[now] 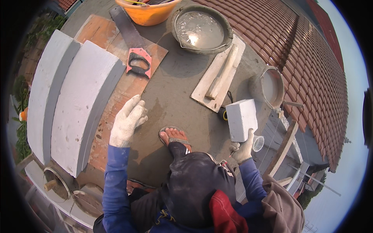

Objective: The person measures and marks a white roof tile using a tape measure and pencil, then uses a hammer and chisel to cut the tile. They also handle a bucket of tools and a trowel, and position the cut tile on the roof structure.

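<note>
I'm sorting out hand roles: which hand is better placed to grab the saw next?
Probably the left hand: it looks empty, with fingers pointing up toward the saw. The right hand is farther away and holds a white block.

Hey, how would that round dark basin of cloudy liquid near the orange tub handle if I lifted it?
The basin would probably feel heavy, since a broad pool of liquid lies in it. That liquid could slosh out if tilted, as the top is open. Its grey-smeared rim might feel gritty.
</note>
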`<state>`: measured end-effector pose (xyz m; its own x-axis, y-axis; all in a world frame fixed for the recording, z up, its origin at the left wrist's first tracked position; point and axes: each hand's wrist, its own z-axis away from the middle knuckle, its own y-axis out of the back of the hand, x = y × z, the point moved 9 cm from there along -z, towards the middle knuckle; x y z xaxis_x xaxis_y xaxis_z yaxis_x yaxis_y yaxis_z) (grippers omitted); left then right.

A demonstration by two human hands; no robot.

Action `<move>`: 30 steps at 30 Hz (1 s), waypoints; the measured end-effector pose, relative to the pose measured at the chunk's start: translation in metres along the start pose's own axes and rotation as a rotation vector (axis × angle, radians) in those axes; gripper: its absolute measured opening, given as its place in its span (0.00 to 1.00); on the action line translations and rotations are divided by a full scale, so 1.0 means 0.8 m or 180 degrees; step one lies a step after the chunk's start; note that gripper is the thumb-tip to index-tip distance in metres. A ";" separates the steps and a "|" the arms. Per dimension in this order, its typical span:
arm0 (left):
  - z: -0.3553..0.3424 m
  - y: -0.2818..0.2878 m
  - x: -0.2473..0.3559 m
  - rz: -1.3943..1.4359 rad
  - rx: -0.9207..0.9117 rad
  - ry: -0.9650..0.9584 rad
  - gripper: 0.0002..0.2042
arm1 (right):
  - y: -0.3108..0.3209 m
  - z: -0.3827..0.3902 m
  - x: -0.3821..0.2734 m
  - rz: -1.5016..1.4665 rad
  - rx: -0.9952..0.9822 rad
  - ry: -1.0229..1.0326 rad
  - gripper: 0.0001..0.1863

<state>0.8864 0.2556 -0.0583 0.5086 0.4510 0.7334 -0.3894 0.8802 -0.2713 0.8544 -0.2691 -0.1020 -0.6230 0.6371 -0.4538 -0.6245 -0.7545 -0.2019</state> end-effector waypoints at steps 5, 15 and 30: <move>-0.006 -0.002 -0.003 -0.0126 -0.0021 0.0004 0.34 | -0.047 0.011 0.006 0.0604 -0.0084 0.0118 0.35; 0.020 0.063 0.057 -0.0202 0.0503 -0.0388 0.33 | -0.177 -0.072 -0.157 0.2279 0.0264 0.1312 0.29; 0.039 0.148 0.143 -0.1618 0.0523 -0.0771 0.36 | -0.297 -0.102 -0.210 0.2820 0.0550 0.1928 0.34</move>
<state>0.8749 0.4071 0.0129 0.4800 -0.0854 0.8731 -0.2663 0.9341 0.2378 1.1456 -0.2098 -0.0488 -0.5786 -0.3420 -0.7404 -0.1548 -0.8453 0.5114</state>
